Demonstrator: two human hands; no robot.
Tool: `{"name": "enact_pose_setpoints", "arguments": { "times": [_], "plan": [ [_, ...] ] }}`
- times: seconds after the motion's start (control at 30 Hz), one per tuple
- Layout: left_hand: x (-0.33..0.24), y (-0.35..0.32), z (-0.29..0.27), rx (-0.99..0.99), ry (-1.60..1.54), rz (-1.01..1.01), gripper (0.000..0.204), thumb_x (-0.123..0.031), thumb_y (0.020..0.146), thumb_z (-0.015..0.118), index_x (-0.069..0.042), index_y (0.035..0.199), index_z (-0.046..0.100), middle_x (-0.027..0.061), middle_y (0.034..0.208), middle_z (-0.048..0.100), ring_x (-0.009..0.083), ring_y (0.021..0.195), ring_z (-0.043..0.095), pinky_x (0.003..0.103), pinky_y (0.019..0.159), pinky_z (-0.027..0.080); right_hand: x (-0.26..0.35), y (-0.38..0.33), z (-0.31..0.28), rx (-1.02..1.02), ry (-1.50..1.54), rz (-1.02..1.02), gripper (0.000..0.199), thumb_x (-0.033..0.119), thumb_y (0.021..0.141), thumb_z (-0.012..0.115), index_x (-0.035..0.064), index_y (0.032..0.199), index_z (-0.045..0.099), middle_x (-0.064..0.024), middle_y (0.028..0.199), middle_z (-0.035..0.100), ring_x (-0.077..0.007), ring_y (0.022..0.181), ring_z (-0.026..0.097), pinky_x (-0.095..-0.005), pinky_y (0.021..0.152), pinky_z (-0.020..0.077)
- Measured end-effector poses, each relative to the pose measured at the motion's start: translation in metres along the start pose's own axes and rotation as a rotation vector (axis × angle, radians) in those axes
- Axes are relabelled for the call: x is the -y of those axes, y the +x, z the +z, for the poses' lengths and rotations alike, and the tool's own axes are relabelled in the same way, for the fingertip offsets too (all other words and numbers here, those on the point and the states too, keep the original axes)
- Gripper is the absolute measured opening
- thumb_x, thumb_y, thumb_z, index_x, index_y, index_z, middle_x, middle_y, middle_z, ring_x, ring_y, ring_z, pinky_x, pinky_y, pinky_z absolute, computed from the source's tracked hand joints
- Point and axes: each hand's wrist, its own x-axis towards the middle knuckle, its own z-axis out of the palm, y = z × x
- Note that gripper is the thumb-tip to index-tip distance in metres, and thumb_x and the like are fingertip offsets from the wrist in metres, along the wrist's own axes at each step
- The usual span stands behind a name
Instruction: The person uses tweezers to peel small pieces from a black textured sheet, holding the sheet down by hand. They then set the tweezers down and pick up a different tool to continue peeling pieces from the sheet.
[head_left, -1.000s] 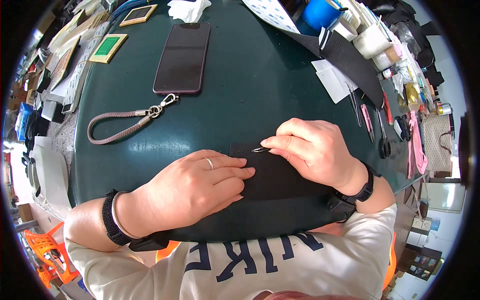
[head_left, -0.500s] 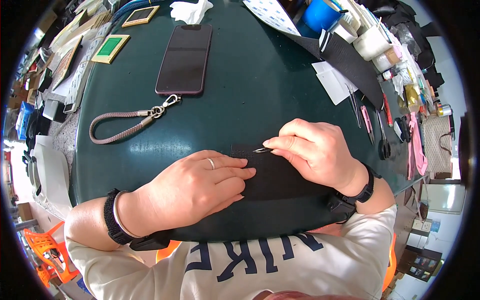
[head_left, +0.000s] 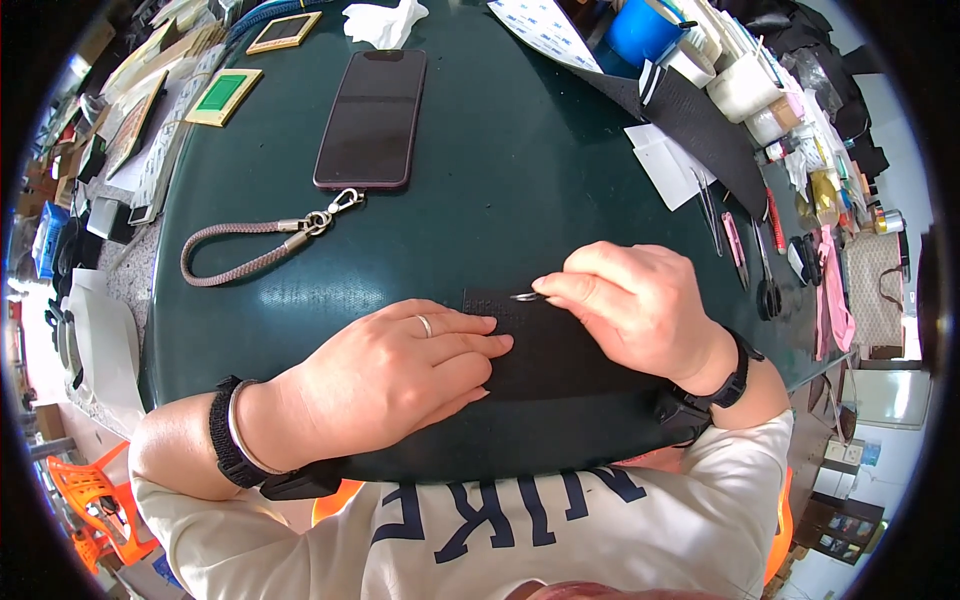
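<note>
A thin black sheet (head_left: 560,365) with small raised or punched marks along its left end lies on the dark green table near me. My left hand (head_left: 395,370) rests flat on it, fingers stretched out and pressing its left part. Above the sheet's far edge, my right hand (head_left: 630,305) is closed in a pinch on tweezers (head_left: 524,297). Only their slim metal tips show, pointing left at the marked end of the sheet; the rest is hidden in the fingers.
Beyond my left hand lie a looped wrist strap (head_left: 240,272) and a phone (head_left: 370,120). Framed green chips (head_left: 224,97) sit far left. On the right are other tweezers (head_left: 709,215), a pink-handled tool (head_left: 736,250), scissors (head_left: 768,298), white cards (head_left: 665,170) and a black strip (head_left: 710,130).
My right hand has shifted very slightly, with the tweezers' tips moving a little to the right and up. The left hand stays in place on the sheet.
</note>
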Motion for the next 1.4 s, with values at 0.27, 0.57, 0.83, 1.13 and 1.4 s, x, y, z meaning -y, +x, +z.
{"name": "enact_pose_setpoints", "arguments": {
  "times": [0.27,0.57,0.83,1.13,1.4],
  "plan": [
    [0.001,-0.006,0.006,-0.035,-0.015,-0.012,0.016,-0.012,0.091,0.079,-0.002,0.101,0.072,0.0101,0.125,0.077,0.0286,0.122,0.071,0.043,0.101,0.058,0.004,0.008,-0.026,-0.124,0.858,0.508,0.014,0.015,0.090,0.081,0.0099,0.085,0.069,-0.0044,0.083,0.066,-0.0178,0.060,0.058,-0.0319,0.057,0.0449],
    [0.006,-0.009,0.008,-0.030,-0.013,0.040,0.014,-0.016,0.097,0.075,-0.004,0.100,0.069,0.0099,0.126,0.076,0.0276,0.122,0.070,0.043,0.102,0.056,0.068,-0.010,-0.089,-0.276,1.445,-0.153,0.046,0.029,0.110,0.060,0.0075,0.072,0.073,-0.0135,0.081,0.074,-0.0243,0.076,0.076,-0.0383,0.071,0.0561],
    [0.014,-0.017,0.009,-0.015,0.003,0.020,0.018,-0.020,0.101,0.071,-0.003,0.107,0.071,0.0109,0.125,0.075,0.0285,0.122,0.070,0.042,0.104,0.055,0.059,-0.004,-0.068,-0.125,1.170,-0.618,0.015,0.017,0.101,0.066,0.0079,0.107,0.076,-0.0091,0.112,0.067,-0.0239,0.095,0.069,-0.0417,0.090,0.0580],
    [0.011,-0.005,0.006,0.062,0.017,0.043,0.029,-0.023,0.103,0.069,-0.001,0.121,0.071,0.0133,0.124,0.075,0.0300,0.120,0.070,0.043,0.105,0.054,0.109,-0.025,-0.071,-0.402,1.093,-0.226,0.016,0.015,0.102,0.063,0.0123,0.086,0.066,-0.0047,0.094,0.067,-0.0179,0.084,0.066,-0.0363,0.079,0.0554],
    [0.010,-0.002,0.009,0.074,0.032,0.040,0.032,-0.024,0.103,0.068,0.000,0.124,0.071,0.0148,0.123,0.076,0.0304,0.120,0.070,0.043,0.105,0.054,0.103,-0.022,-0.070,-0.172,1.027,-0.389,0.019,0.017,0.098,0.070,0.0124,0.082,0.061,-0.0028,0.091,0.068,-0.0161,0.076,0.067,-0.0370,0.079,0.0544]
  ]
}}
